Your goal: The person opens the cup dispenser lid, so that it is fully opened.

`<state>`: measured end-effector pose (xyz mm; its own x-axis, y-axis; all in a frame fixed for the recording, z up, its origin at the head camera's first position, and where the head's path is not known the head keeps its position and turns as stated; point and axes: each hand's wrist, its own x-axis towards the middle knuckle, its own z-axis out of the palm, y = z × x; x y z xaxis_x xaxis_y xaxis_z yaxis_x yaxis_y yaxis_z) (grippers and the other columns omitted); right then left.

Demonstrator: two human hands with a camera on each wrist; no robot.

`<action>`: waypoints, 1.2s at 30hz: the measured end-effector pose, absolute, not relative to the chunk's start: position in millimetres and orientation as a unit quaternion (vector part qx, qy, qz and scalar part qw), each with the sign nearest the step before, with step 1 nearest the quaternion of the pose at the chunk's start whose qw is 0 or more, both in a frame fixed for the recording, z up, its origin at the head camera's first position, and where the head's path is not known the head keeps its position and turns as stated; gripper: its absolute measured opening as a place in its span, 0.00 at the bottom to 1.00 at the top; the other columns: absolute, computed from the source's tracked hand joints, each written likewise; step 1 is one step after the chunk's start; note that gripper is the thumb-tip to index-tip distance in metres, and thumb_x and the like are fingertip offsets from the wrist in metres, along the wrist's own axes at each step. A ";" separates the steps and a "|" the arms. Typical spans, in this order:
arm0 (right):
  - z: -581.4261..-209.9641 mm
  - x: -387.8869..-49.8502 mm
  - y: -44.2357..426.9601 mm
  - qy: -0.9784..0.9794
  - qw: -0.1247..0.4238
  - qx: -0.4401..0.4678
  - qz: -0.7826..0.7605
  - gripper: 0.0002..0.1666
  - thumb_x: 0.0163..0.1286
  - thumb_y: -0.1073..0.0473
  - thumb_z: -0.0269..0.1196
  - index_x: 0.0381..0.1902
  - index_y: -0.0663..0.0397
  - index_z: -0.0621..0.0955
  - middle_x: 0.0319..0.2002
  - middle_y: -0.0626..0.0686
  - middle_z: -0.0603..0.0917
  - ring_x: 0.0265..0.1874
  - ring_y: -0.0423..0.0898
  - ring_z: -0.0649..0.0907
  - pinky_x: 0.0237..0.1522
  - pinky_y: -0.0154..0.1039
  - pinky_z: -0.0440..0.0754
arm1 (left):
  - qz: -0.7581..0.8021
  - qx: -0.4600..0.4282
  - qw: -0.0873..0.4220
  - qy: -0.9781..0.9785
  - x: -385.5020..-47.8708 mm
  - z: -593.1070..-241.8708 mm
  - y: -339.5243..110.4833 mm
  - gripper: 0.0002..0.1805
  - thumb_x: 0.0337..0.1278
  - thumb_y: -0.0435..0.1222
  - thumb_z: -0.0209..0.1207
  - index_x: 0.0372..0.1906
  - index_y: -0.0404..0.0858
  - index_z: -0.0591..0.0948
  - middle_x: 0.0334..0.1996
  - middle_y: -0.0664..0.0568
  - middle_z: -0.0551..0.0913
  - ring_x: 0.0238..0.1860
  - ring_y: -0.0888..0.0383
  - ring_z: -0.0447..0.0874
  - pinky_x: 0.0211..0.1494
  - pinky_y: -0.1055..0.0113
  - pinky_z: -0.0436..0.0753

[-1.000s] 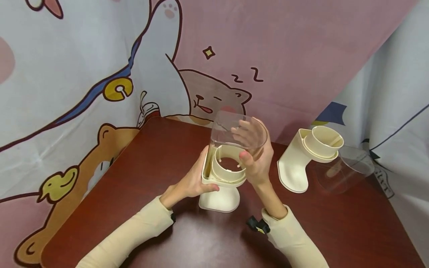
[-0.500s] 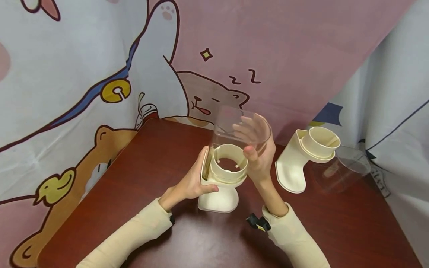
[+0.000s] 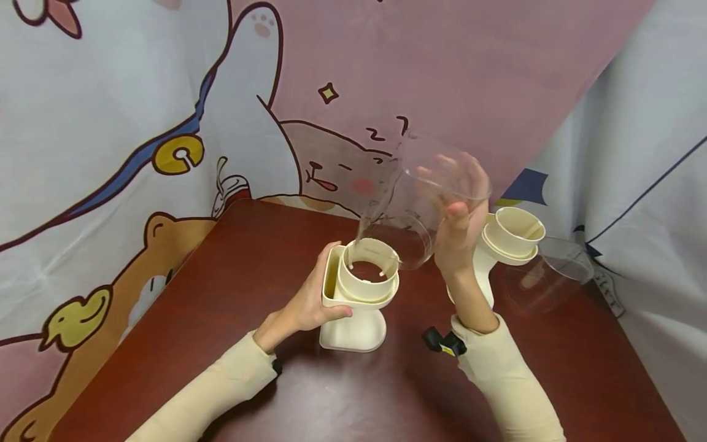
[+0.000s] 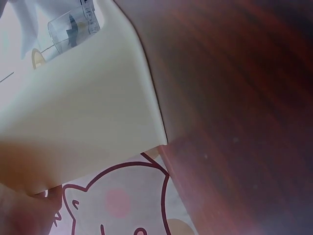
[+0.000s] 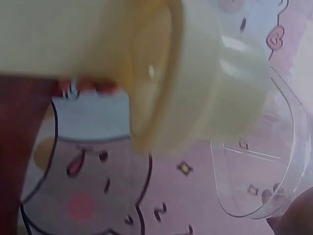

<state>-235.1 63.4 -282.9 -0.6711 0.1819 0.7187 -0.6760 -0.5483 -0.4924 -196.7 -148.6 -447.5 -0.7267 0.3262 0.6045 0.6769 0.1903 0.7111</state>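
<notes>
My left hand (image 3: 312, 301) grips the side of a cream plastic dispenser stand (image 3: 353, 331), its thumb across the front. This stand has a round open collar on top and a rounded foot on the table. Up and to the right of the collar, my right hand (image 3: 463, 224) holds a clear plastic container (image 3: 405, 190), tilted, thumb on one side and fingers behind. In the right wrist view the clear container (image 5: 254, 196) appears beside the collar (image 5: 210, 83), apart from most of it. The stand's wall (image 4: 98, 107) fills much of the left wrist view.
A second cream stand (image 3: 513, 239) stands at the right, partly behind the right forearm. Next to it lies another clear container (image 3: 558, 264). All rest on a dark red-brown table (image 3: 265, 258), with a cartoon-printed curtain (image 3: 469, 80) behind and around it.
My right hand has lifted the clear container off the stand's collar area, up and to the right. The left hand still grips the stand. The head view has shifted slightly.
</notes>
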 end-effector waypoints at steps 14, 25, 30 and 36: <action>-300.3 -279.7 89.0 -0.499 0.312 0.251 0.769 0.64 0.40 0.29 0.78 0.65 0.60 0.66 0.56 0.56 0.80 0.51 0.50 0.85 0.55 0.39 0.82 | -0.555 -0.330 0.154 -0.748 -197.1 -446.6 -147.5 0.66 0.41 0.74 0.63 0.78 0.43 0.47 0.63 0.44 0.70 0.62 0.52 0.72 0.69 0.68 0.67; -396.3 -307.1 110.9 -0.732 0.299 0.089 0.606 0.59 0.59 0.31 0.69 0.76 0.49 0.53 0.70 0.60 0.64 0.71 0.51 0.67 0.73 0.48 0.61 | -0.544 -0.340 0.160 -0.750 -197.2 -447.9 -147.3 0.65 0.43 0.74 0.61 0.78 0.44 0.46 0.64 0.45 0.70 0.62 0.52 0.72 0.69 0.67 0.67; -433.3 -305.8 115.2 -0.802 0.257 0.027 0.539 0.63 0.66 0.34 0.64 0.79 0.58 0.41 0.75 0.67 0.51 0.77 0.57 0.54 0.77 0.54 0.53 | -0.544 -0.340 0.167 -0.748 -197.1 -448.2 -147.2 0.66 0.43 0.74 0.61 0.77 0.39 0.46 0.63 0.44 0.70 0.61 0.51 0.72 0.69 0.67 0.67; -444.8 -291.7 110.1 -0.838 0.235 0.001 0.493 0.65 0.68 0.34 0.61 0.79 0.63 0.37 0.75 0.70 0.46 0.78 0.61 0.47 0.77 0.56 0.49 | -0.546 -0.343 0.160 -0.747 -197.8 -447.7 -148.3 0.65 0.43 0.73 0.62 0.78 0.42 0.46 0.64 0.45 0.70 0.61 0.51 0.72 0.68 0.68 0.68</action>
<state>-291.7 110.1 -444.8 -0.8892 0.2299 0.3955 -0.2342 0.5139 -0.8253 -197.8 -148.3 -447.7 -0.7141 0.3378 0.6131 0.6867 0.1680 0.7073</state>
